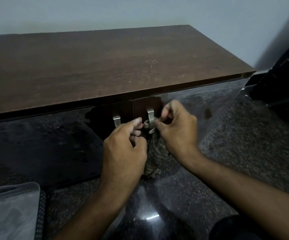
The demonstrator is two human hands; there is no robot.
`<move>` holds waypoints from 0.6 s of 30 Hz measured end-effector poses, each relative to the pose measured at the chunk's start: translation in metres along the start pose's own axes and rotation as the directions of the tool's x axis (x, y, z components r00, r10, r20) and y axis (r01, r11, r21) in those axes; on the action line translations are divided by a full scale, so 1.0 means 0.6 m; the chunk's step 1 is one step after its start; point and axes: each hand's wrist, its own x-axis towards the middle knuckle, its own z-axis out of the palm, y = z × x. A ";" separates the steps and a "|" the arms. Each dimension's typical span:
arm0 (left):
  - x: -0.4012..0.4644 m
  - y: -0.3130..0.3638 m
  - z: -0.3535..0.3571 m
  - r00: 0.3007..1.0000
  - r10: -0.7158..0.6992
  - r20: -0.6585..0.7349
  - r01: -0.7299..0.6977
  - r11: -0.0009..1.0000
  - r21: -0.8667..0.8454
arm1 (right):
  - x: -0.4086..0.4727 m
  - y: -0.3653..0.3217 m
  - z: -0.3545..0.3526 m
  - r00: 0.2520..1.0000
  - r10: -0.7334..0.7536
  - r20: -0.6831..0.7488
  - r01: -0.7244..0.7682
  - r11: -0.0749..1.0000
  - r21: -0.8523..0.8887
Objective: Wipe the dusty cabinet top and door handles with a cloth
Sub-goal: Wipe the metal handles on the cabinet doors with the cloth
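A low cabinet with a dark brown wooden top (105,66) stands against the wall. Two metal door handles sit below its front edge: the left handle (116,120) and the right handle (150,116). A striped grey-brown cloth (153,153) is wrapped round the lower part of the right handle and hangs down between my hands. My left hand (124,151) pinches the cloth on the handle's left side. My right hand (176,129) pinches it on the right side. The lower ends of both handles are hidden.
Glossy dark cabinet doors (45,141) reflect the speckled floor (244,135). A pale perforated plastic container (10,210) sits at the bottom left. A dark object (282,80) stands to the right of the cabinet.
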 end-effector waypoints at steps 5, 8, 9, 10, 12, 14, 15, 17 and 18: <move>-0.005 0.007 0.009 0.995 -0.010 0.097 0.008 1.000 0.019 | 0.006 0.023 -0.001 0.995 0.101 0.015 -0.100 0.994 -0.038; -0.013 0.012 0.009 0.985 -0.015 0.173 0.009 0.999 0.030 | 0.006 0.026 -0.012 0.988 0.119 -0.103 -0.120 0.993 -0.006; -0.013 0.012 0.008 0.983 -0.014 0.185 0.009 0.999 0.032 | 0.005 0.016 -0.016 0.989 0.044 -0.138 -0.040 0.999 0.030; -0.011 0.010 0.009 0.983 -0.017 0.185 0.012 1.000 0.027 | 0.004 0.000 -0.019 0.983 -0.048 -0.176 0.061 0.996 0.068; -0.006 0.009 0.011 0.984 -0.035 0.177 0.035 0.999 0.001 | 0.005 -0.033 -0.021 0.943 -0.195 -0.270 0.233 0.965 0.119; -0.005 0.007 0.013 0.982 -0.062 0.178 0.068 0.997 -0.027 | 0.013 -0.042 -0.016 0.898 -0.317 -0.307 0.353 0.933 0.069; -0.005 0.006 0.014 0.981 -0.070 0.182 0.078 0.996 -0.036 | 0.017 -0.036 -0.012 0.879 -0.382 -0.286 0.399 0.917 0.002; -0.009 0.002 0.011 0.981 -0.075 0.180 0.085 0.995 -0.050 | 0.020 -0.012 -0.006 0.874 -0.436 -0.214 0.426 0.900 -0.096; -0.010 0.001 0.009 0.982 -0.076 0.173 0.087 0.994 -0.059 | 0.019 0.002 -0.006 0.886 -0.421 -0.192 0.407 0.907 -0.112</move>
